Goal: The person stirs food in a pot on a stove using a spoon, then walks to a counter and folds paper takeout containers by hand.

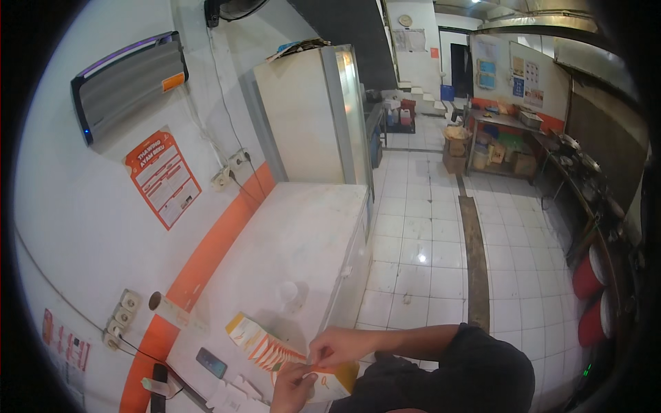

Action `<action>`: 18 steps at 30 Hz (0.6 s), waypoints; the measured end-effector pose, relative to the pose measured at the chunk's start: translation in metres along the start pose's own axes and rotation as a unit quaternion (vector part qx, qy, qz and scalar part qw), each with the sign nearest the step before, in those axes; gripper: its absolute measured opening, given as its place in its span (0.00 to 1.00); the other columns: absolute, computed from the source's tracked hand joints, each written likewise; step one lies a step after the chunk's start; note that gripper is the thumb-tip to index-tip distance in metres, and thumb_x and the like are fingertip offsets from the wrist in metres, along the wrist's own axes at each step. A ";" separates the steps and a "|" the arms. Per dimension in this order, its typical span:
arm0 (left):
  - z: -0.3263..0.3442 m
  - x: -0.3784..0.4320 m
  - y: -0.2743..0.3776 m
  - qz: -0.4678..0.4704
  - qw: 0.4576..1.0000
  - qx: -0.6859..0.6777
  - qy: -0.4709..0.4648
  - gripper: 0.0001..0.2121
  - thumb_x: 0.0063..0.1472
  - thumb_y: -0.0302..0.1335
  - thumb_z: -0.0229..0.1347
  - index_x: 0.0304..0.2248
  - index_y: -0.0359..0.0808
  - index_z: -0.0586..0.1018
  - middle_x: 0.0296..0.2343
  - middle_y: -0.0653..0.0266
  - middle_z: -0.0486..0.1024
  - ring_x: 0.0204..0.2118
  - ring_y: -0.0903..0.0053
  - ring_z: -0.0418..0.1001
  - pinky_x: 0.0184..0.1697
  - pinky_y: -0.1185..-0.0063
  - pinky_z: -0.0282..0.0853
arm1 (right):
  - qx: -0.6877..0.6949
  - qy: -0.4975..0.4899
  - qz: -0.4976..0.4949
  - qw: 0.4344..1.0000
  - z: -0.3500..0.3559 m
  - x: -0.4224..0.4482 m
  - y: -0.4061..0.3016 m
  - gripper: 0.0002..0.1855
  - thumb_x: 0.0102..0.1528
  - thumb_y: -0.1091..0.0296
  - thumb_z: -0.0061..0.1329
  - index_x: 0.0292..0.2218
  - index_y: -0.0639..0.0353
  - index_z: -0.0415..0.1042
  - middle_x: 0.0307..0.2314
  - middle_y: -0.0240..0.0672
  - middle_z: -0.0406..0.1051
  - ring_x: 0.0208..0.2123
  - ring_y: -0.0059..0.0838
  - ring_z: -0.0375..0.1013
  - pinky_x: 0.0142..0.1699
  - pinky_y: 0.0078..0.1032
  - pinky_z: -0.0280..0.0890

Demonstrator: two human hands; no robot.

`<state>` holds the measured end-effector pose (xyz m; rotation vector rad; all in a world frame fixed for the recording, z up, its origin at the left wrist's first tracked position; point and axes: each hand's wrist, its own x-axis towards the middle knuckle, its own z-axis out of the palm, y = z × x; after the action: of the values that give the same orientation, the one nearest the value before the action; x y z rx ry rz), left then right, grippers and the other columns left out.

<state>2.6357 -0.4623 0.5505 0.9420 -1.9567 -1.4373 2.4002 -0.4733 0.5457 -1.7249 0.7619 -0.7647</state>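
Low in the view, both hands are at a white, orange and yellow printed carton (330, 381), close to the person's dark shirt. My left hand (293, 384) grips the carton's near left edge between thumb and fingers. Pinched at its upper edge is my right hand (333, 348), its fingertips near those of the left. A row of similar folded cartons (261, 343), nested one in another, lies on the white chest-like unit (279, 242) just left of the hands. Flat white card pieces (232, 396) lie near the left hand.
A smartphone (211, 363), an upright cardboard tube (169, 310) and a small translucent container (290, 294) are on the white top. A tall cabinet (299, 118) stands beyond it. A power strip is on the wall at left. Right of the unit runs a tiled floor (413, 232).
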 end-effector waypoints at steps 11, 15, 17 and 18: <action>0.026 0.007 0.015 0.216 0.899 0.344 0.166 0.13 0.57 0.27 0.58 0.41 0.31 0.78 0.36 0.54 0.76 0.40 0.63 0.70 0.48 0.68 0.63 | 0.158 -0.100 0.143 0.972 -0.011 -0.015 0.035 0.25 0.53 0.67 0.56 0.49 0.64 0.62 0.36 0.37 0.72 0.35 0.21 0.71 0.38 0.21 0.67; 0.040 0.022 -0.019 0.125 0.912 -0.064 0.385 0.18 0.57 0.28 0.54 0.46 0.25 0.74 0.46 0.52 0.72 0.49 0.72 0.69 0.56 0.73 0.60 | 0.254 -0.144 0.144 0.945 -0.014 -0.029 0.028 0.37 0.54 0.67 0.56 0.57 0.65 0.49 0.36 0.40 0.72 0.38 0.21 0.71 0.40 0.20 0.67; 0.037 0.021 -0.025 0.099 0.928 -0.072 0.352 0.19 0.57 0.26 0.53 0.47 0.25 0.72 0.46 0.53 0.72 0.51 0.70 0.68 0.57 0.73 0.58 | 0.272 -0.149 0.153 0.938 -0.019 -0.036 0.021 0.36 0.54 0.68 0.55 0.58 0.67 0.51 0.38 0.38 0.71 0.41 0.21 0.70 0.44 0.22 0.67; 0.034 0.023 -0.021 0.074 0.942 -0.079 0.318 0.19 0.58 0.24 0.52 0.49 0.26 0.71 0.46 0.55 0.71 0.52 0.69 0.66 0.58 0.73 0.57 | 0.245 -0.138 0.124 0.951 -0.023 -0.038 0.022 0.34 0.54 0.70 0.54 0.57 0.67 0.53 0.38 0.37 0.71 0.43 0.22 0.70 0.46 0.23 0.66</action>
<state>2.6002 -0.4644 0.5211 1.0021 -1.3777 -1.0131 2.3566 -0.4607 0.5258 -1.2234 0.5256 -0.4729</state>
